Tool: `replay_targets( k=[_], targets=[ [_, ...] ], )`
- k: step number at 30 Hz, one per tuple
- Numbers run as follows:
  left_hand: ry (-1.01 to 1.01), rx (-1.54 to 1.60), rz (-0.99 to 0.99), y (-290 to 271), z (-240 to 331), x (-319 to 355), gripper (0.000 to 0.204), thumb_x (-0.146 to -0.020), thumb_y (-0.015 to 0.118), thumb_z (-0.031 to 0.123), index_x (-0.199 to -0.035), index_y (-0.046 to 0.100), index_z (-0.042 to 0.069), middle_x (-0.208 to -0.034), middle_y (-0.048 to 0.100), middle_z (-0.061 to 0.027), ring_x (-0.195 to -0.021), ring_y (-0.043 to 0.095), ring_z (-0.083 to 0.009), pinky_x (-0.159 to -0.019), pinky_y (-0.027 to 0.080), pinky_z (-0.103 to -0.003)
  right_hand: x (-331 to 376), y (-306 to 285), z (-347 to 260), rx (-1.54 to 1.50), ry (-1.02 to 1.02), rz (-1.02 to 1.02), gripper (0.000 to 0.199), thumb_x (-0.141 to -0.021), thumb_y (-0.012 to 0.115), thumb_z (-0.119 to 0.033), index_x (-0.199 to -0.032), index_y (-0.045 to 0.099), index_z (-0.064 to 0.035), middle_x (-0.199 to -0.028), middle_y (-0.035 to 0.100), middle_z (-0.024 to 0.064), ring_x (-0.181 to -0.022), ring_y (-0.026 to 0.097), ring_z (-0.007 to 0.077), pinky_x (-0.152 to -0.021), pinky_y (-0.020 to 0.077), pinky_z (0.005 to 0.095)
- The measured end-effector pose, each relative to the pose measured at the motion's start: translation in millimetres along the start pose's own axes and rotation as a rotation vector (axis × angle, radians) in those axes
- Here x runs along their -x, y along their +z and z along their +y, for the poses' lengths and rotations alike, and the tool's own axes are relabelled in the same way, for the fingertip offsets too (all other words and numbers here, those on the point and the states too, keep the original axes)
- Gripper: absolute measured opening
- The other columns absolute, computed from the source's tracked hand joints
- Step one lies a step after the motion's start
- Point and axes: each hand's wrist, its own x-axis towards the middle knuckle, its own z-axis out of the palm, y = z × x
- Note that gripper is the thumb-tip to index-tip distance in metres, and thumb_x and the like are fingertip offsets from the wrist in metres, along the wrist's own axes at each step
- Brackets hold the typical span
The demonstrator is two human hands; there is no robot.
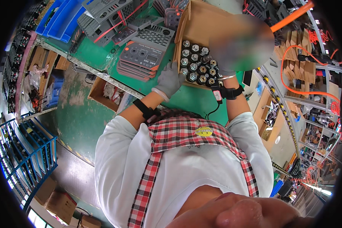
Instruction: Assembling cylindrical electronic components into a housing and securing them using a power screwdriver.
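A cardboard box (177, 45) holds rows of black connectors with metal hex ends (193, 57), packed upright. At its near left corner is my left hand (169, 79) in a grey glove, the fingers along the outer wall and the thumb wrapped toward the front, gripping the box. My right hand (227, 71), also gloved, reaches over the right side of the box beside the connectors. A blurred patch covers most of it, so its fingers and anything in them are hidden. One connector (206, 58) stands higher than those around it.
Left of the box lies a stack of grey printed panels (140, 60) on the green table (186, 99). Behind them are grey vented metal housings (106, 15) and a blue bin (60, 19). An open carton (104, 95) sits below the table's left edge. Orange hose (283, 72) hangs at right.
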Motion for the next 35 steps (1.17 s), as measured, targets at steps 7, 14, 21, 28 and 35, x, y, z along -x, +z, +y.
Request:
replay_targets(
  k=[7,14,21,28,35],
  targets=[
    [-0.02,-0.005,-0.03,-1.8,-0.5,1.5,0.052,-0.074,0.053,0.026,-0.114,0.035,-0.002,-0.111,0.043,-0.021,-0.101,0.046,-0.0359,-0.08,0.042,-0.043,-13.0,-8.6,-14.1,-0.148,0.095,-0.056,0.031,-0.062,0.06,0.01,-0.086,0.047,-0.0031,-0.073,0.058,0.0066,-0.066,0.056,0.0119,-0.062,0.0485,0.0274],
    [-0.032,-0.01,0.011,0.0,1.8,2.6,0.05,-0.073,0.054,0.025,-0.113,0.036,-0.001,-0.108,0.044,-0.0202,-0.098,0.047,-0.036,-0.078,0.043,-0.043,-26.6,8.3,25.2,0.117,-0.031,0.003,0.034,-0.057,0.061,0.011,-0.085,0.047,-0.0024,-0.073,0.055,0.005,-0.065,0.053,0.0118,-0.062,0.0485,0.028],
    [-0.012,0.003,0.009,5.6,-1.9,3.0,0.05,-0.073,0.054,0.025,-0.112,0.036,0.0,-0.109,0.044,-0.02,-0.098,0.047,-0.0358,-0.077,0.043,-0.044,-27.7,11.4,11.2,-0.089,-0.122,-0.1,0.03,-0.06,0.059,0.009,-0.086,0.047,-0.0016,-0.075,0.055,0.0063,-0.071,0.058,0.0153,-0.066,0.05,0.0286],
    [-0.031,0.006,0.001,-0.6,0.9,2.4,0.052,-0.073,0.054,0.025,-0.114,0.036,0.0,-0.109,0.044,-0.0197,-0.099,0.046,-0.0351,-0.078,0.043,-0.043,-29.8,40.8,10.1,-0.031,-0.114,-0.167,0.022,-0.061,0.058,0.006,-0.08,0.05,-0.0018,-0.072,0.055,0.0038,-0.068,0.057,0.013,-0.062,0.0481,0.0259],
    [-0.023,0.036,-0.007,-2.7,1.8,2.5,0.054,-0.072,0.055,0.027,-0.115,0.036,0.0,-0.109,0.044,-0.0197,-0.101,0.046,-0.0351,-0.078,0.043,-0.043,-19.0,34.2,11.8,-0.198,-0.026,-0.166,0.028,-0.063,0.06,0.007,-0.086,0.048,-0.0019,-0.078,0.055,0.0046,-0.069,0.056,0.013,-0.062,0.0476,0.0262]
  ],
)
